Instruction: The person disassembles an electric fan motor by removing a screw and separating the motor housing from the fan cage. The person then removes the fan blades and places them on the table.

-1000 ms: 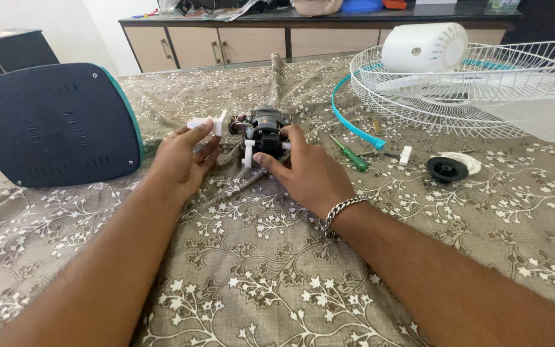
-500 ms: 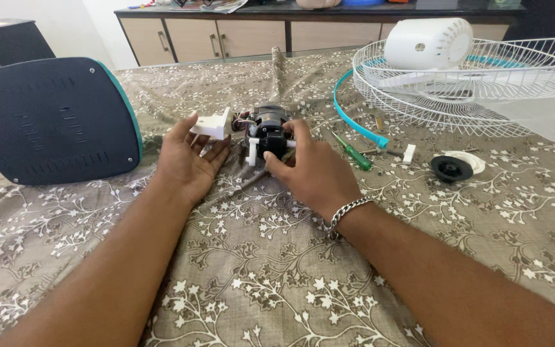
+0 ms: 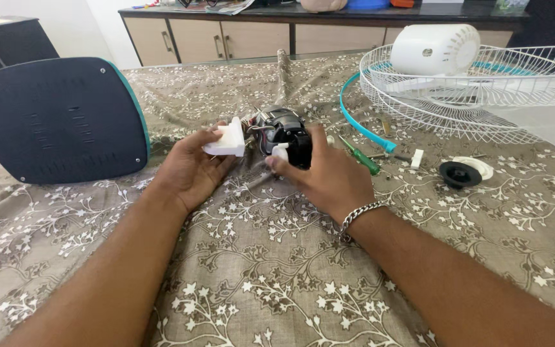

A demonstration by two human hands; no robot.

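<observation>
Two hands work on a small black fan motor (image 3: 284,136) that sits near the middle of the cloth-covered table (image 3: 277,276), toward its far edge. The motor's long axis runs roughly from the near side to the far edge, tilted a little to the left at its far end, where thin wires show. The right hand (image 3: 329,177) is clamped around the motor's near right side, thumb on a white tab at its front. The left hand (image 3: 191,170) pinches a white plastic bracket (image 3: 226,141) just beside the motor's left side. A green screwdriver (image 3: 362,158) lies just right of the right hand, a black round cap (image 3: 458,173) further right. A white wire fan guard (image 3: 483,96) fills the far right corner; a dark blue panel (image 3: 56,119) stands at the left edge. Beyond the table, a cabinet (image 3: 226,38) lines the wall
</observation>
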